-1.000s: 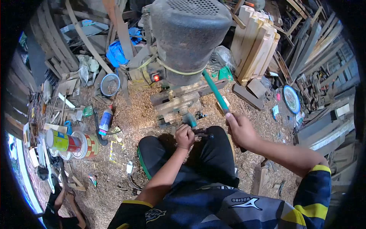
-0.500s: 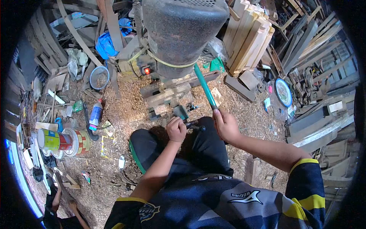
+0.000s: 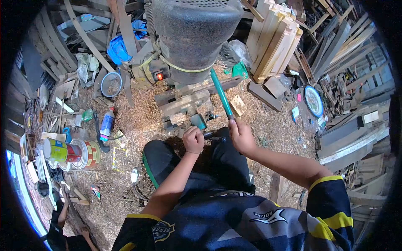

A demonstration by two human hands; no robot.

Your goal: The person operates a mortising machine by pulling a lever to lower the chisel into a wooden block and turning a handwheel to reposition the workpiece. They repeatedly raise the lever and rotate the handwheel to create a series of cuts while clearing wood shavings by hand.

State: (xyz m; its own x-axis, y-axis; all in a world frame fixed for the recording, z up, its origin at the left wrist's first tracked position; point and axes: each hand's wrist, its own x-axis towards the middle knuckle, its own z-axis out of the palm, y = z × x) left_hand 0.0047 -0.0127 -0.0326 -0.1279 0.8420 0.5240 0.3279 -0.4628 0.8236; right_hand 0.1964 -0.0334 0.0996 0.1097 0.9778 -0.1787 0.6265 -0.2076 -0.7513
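Note:
A large dark machine point(image 3: 190, 37) with a red lit switch point(image 3: 160, 76) stands ahead of me. My right hand point(image 3: 243, 136) is wrapped round the dark lower end of a green lever point(image 3: 220, 93) that slants up to the machine. My left hand point(image 3: 193, 140) is closed on a dark crank handle point(image 3: 214, 137) just above my knees. Between the machine and my hands lie a clamped wooden piece point(image 3: 186, 104) and a small green metal part point(image 3: 198, 121). The machine's head hides whatever is beneath it.
Paint cans point(image 3: 63, 150) and a blue bottle point(image 3: 107, 124) stand at left. Stacked boards point(image 3: 274, 42) are at upper right, near a round plate point(image 3: 313, 101). Wood shavings cover the floor point(image 3: 276, 142). Another person's arms point(image 3: 63, 213) show at lower left.
My right hand and the green lever have shifted slightly left. A light wood block beside the lever shows more fully. My left hand keeps its grip.

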